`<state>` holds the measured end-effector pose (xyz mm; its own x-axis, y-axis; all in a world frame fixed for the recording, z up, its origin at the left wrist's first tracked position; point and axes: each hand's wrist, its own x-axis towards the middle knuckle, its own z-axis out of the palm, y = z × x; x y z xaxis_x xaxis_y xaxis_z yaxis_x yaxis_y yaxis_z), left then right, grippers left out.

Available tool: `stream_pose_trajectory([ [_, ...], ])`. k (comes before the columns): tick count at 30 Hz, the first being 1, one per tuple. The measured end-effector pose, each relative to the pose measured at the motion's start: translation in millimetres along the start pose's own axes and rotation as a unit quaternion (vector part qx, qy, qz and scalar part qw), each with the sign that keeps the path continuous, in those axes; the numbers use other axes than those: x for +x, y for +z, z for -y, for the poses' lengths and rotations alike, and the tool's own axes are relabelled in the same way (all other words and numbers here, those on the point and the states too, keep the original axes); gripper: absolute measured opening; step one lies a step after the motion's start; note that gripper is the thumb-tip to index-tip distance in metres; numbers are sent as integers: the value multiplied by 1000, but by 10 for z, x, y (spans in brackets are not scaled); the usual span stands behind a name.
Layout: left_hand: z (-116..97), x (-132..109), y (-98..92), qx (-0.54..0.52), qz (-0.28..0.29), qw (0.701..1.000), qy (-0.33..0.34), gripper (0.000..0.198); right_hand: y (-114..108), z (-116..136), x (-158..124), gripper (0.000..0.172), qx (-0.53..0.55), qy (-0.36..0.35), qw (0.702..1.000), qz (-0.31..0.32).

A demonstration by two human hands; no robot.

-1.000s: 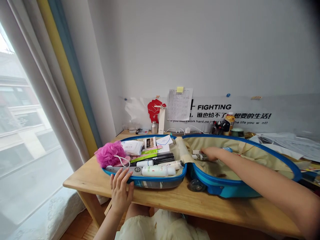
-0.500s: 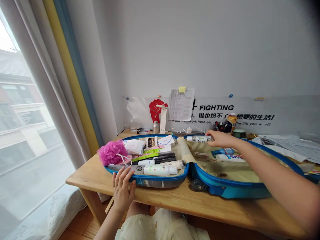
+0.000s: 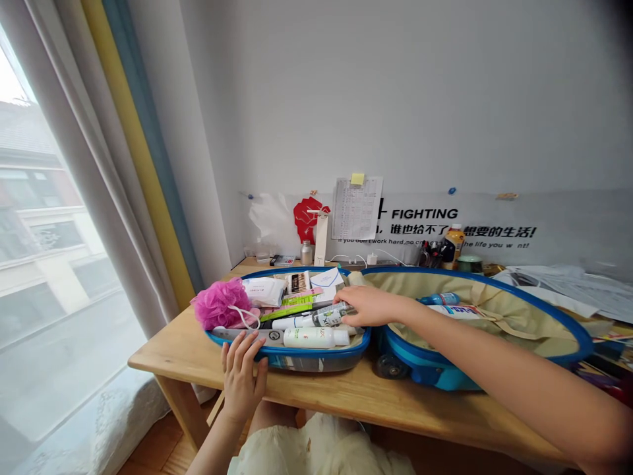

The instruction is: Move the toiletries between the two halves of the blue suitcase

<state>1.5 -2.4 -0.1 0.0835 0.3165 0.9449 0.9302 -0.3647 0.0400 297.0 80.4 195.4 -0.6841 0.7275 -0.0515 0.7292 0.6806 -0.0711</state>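
A blue suitcase (image 3: pixel 425 359) lies opened flat on the desk, its two halves side by side. My right hand (image 3: pixel 364 305) is closed on a small clear bottle with a white cap (image 3: pixel 329 315), held lying sideways over the packed left half. Under and around it are a white lotion bottle (image 3: pixel 309 337), a bright green packet (image 3: pixel 291 307), a wipes pack (image 3: pixel 264 290) and a pink bath puff (image 3: pixel 221 303). Fingers outstretched, my left hand (image 3: pixel 244 369) rests on the near blue rim and holds nothing.
In the right half lie a blue bottle (image 3: pixel 440 299), a toothpaste tube (image 3: pixel 455 311) and beige straps (image 3: pixel 499 322). Behind the case stand an orange-labelled bottle (image 3: pixel 453 244), a white lamp-like stand (image 3: pixel 321 241) and papers (image 3: pixel 548 290). A curtain (image 3: pixel 119 165) hangs at left.
My right hand has carried the small bottle leftward from above the right half to the left half. My left hand has stayed on the rim.
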Motion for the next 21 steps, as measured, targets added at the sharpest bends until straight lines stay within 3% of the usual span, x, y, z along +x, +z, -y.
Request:
stream_pose_trajectory([
  [8,-10,3,-3,0,-1,1000,-2,36,142,49,29,45,31,-8,999,-19],
  [11,10,-8,1,-2,1,1000,-1,37,61,-85,12,48,50,15,998,-42],
  [13,24,-18,5,-2,2,1000,0,38,-73,-326,-34,51,58,53,994,-75],
  [17,46,-43,14,-1,4,1000,-1,38,-282,-1073,-244,50,40,168,976,-132],
  [21,58,-60,22,-2,6,1000,-4,38,-85,-1702,-533,29,24,240,966,-96],
])
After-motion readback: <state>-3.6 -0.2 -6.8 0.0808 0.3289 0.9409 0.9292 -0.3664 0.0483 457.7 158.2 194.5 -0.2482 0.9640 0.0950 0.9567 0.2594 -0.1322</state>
